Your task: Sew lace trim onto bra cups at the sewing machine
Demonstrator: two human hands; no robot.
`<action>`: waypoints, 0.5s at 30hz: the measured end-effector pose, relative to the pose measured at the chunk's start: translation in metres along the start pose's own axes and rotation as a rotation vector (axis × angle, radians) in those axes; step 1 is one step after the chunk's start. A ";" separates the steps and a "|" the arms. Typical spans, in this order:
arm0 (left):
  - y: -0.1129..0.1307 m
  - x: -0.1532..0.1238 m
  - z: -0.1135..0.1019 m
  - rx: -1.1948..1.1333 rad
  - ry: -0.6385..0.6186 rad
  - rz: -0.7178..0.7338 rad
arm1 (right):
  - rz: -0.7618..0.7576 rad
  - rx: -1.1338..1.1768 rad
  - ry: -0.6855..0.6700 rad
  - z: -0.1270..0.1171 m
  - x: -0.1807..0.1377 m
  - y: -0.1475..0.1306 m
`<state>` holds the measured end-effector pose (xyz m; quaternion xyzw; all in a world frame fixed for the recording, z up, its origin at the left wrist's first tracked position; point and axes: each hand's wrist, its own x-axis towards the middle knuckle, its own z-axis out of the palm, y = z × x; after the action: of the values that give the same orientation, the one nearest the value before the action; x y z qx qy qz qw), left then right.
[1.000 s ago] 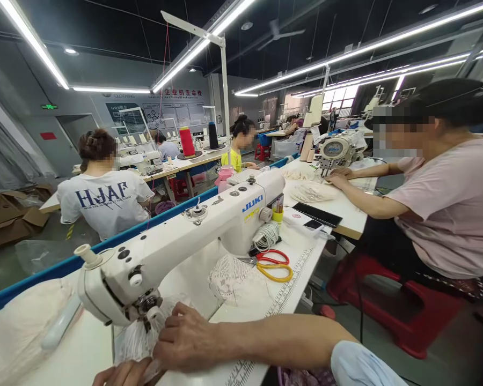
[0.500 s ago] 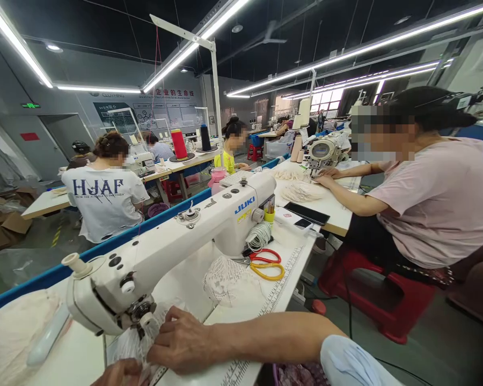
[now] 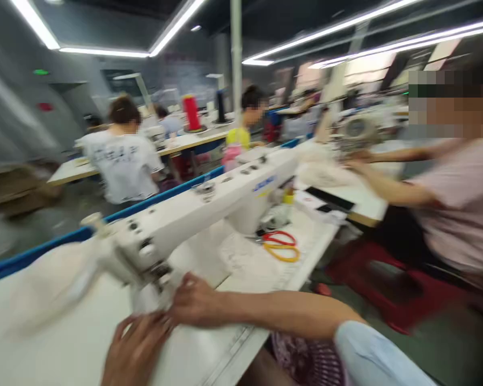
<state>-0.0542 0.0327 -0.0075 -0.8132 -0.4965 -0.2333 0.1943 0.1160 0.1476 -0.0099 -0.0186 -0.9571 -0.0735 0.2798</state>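
Note:
The picture is blurred by motion. A white sewing machine (image 3: 209, 195) stretches across the table, its needle end just beyond my hands. My right hand (image 3: 195, 300) is closed beside the presser foot, fingers bent over a bit of sheer white fabric (image 3: 145, 298) that mostly hides under the hand and the machine head. My left hand (image 3: 139, 343) lies on the tabletop with its fingers stretched toward the right hand, their tips touching or nearly so. Behind the machine head sits a pile of cream fabric (image 3: 44, 279), and patterned white lace (image 3: 245, 257) lies under the machine arm.
Scissors (image 3: 282, 246) with red and yellow handles lie right of the machine, near a dark phone (image 3: 330, 198). A co-worker in pink (image 3: 462, 214) sits at the right on a red stool (image 3: 398, 289). Below the table edge is a purple basket (image 3: 326, 359).
The view has swung, shifting the scene rightward in the picture. My left hand has come further into view, its fingers now stretched out beside my right hand, which stays at the needle.

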 end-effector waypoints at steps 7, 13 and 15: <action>0.009 0.008 -0.007 0.026 -0.089 -0.232 | -0.005 0.354 0.044 0.004 0.000 0.008; 0.016 0.009 -0.014 0.042 -0.109 -0.228 | 0.013 0.429 -0.022 -0.008 -0.003 0.002; 0.017 0.010 -0.017 0.041 -0.110 -0.204 | -0.010 0.445 -0.035 -0.009 -0.003 0.003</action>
<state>-0.0383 0.0234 0.0102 -0.7659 -0.5913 -0.1964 0.1587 0.1232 0.1488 -0.0039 0.0468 -0.9545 0.1383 0.2601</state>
